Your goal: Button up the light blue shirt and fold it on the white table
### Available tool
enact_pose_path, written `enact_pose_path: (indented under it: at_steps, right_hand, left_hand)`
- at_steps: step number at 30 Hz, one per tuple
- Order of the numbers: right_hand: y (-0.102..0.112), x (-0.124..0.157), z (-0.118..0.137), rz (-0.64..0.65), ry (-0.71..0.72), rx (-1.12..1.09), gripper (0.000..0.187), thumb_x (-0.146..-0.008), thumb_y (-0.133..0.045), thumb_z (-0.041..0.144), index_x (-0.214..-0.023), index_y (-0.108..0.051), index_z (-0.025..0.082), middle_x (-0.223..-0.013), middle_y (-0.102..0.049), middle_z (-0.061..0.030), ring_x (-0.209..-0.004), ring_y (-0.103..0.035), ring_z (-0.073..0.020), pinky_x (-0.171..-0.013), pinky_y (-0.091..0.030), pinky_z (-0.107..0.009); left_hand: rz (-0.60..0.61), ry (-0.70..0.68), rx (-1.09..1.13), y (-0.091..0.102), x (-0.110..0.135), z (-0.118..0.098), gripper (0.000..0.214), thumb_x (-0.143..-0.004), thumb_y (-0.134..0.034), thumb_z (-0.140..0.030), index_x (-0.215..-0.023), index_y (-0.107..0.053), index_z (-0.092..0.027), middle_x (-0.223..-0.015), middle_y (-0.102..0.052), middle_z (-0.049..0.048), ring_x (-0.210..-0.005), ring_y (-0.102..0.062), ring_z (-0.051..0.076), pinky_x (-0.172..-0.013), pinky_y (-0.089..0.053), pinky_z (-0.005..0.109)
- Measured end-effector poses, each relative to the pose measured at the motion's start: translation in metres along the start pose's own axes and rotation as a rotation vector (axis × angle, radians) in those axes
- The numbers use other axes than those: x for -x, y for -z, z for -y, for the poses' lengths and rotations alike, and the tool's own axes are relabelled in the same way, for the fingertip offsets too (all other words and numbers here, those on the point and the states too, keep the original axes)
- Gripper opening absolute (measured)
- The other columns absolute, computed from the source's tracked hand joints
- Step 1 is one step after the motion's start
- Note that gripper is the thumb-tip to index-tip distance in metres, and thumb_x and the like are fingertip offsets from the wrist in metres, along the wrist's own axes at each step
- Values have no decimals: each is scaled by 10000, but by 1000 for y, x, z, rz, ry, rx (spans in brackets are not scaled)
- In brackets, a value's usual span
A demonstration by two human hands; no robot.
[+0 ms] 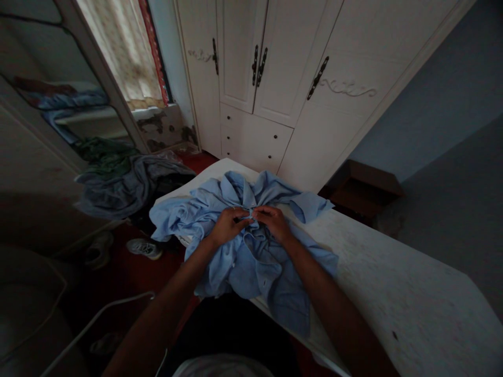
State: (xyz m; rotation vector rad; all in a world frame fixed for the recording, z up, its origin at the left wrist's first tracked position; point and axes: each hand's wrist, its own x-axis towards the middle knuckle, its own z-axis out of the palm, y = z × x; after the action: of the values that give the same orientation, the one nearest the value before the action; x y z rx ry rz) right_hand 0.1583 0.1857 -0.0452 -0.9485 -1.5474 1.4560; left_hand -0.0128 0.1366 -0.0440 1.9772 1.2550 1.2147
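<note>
A light blue button-up shirt (pixel 243 267) lies rumpled on a white table (pixel 377 267), with its collar toward the far side and its lower part hanging over the near edge. My left hand (pixel 230 224) pinches the front of the shirt just below the collar. Close beside it, my right hand (pixel 273 221) pinches the same front edge from the right. The fingertips of both hands almost meet at the placket; whether a button is between them is too small to tell.
A white wardrobe (pixel 255 57) stands behind the table. Piled clothes (pixel 121 183) lie at the left, near a shoe (pixel 144 248) on the red floor. A brown wooden box-like cabinet (pixel 365 183) sits behind the table at right. A white curved rod (pixel 102 314) is at lower left.
</note>
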Motion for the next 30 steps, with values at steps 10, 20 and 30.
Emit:
enact_pose_path:
  at_steps: [10, 20, 30]
  right_hand:
    - [-2, -4, -3, 16, 2, -2, 335, -675, -705, 503, -700, -670, 171, -592, -550, 29, -551, -456, -103, -536, -355, -229]
    - [6, -4, -1, -126, 13, -151, 273, -665, -656, 451, -715, -571, 196, -632, -509, 34, -578, -450, -117, -559, -381, -233]
    - [18, 7, 45, 67, 169, 162, 163, -719, -588, 375, -704, -595, 213, -672, -543, 23, -659, -492, -141, -640, -402, -251]
  left_hand:
    - [-73, 119, 91, -3, 2, -1, 307, -812, -639, -469, -740, -671, -172, -674, -607, 14, -644, -555, 141, -633, -430, 260]
    - [-213, 185, -37, 2, 10, -4, 212, -809, -601, -364, -740, -623, -165, -646, -572, 1, -607, -527, 135, -600, -406, 258]
    - [-376, -55, -424, 32, 11, -62, 398, -868, -487, -360, -1212, -534, -166, -1178, -576, 128, -1088, -531, 264, -946, -414, 392]
